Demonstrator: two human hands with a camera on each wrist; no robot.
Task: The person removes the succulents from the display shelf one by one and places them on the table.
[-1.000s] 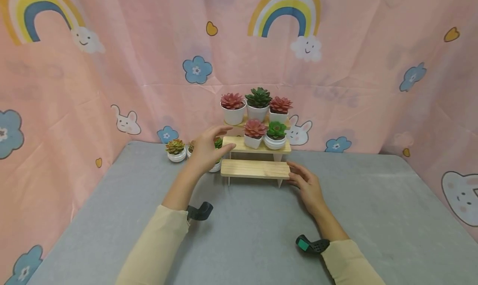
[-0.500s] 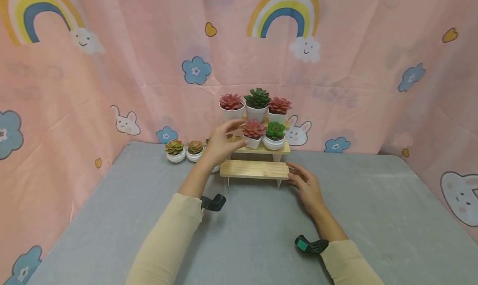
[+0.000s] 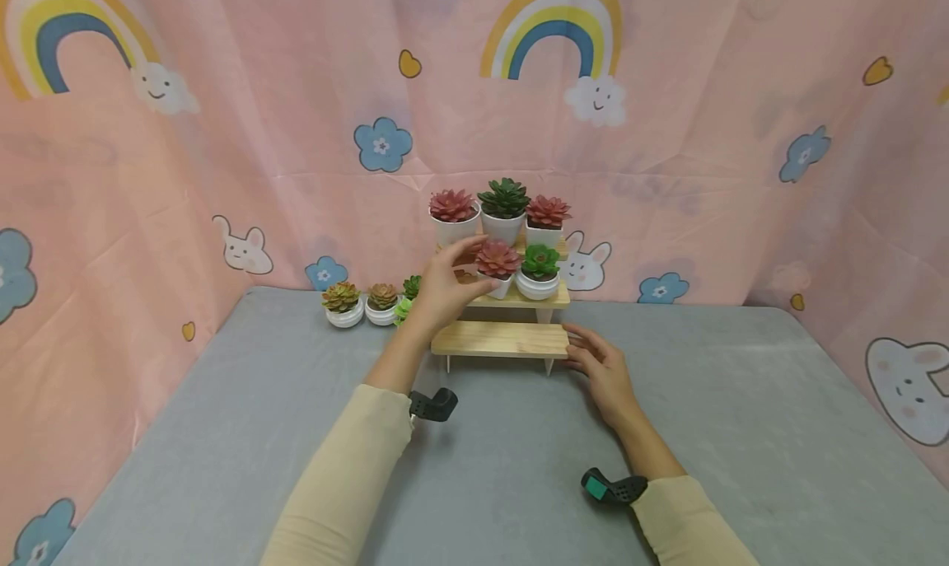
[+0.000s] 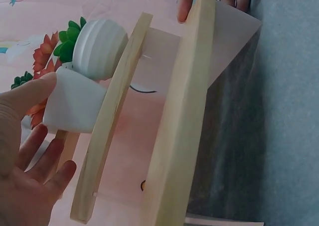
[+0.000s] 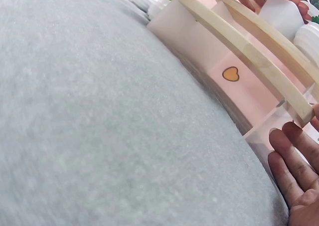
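A tiered wooden plant stand point(image 3: 500, 339) stands at the back of the table, its front board bare. On its middle board are a pink succulent in a white pot point(image 3: 498, 261) and a green succulent in a round white pot point(image 3: 539, 271). My left hand point(image 3: 442, 290) reaches in from the left and holds the pink succulent's pot, thumb at its front; in the left wrist view thumb and fingers lie on either side of the pot point(image 4: 75, 101). My right hand point(image 3: 600, 372) grips the right end of the front board point(image 5: 299, 109), fingers above and below its edge.
Two red succulents point(image 3: 453, 208) point(image 3: 547, 212) and a dark green one point(image 3: 504, 199) stand on the top board. Several small potted succulents point(image 3: 343, 302) sit on the grey table point(image 3: 511, 459), left of the stand. A pink printed curtain point(image 3: 282, 129) hangs behind.
My left hand has moved right, from beside the stand to the pink succulent's pot on the middle board. My right hand stays at the front board's right end. The head view has shifted slightly.
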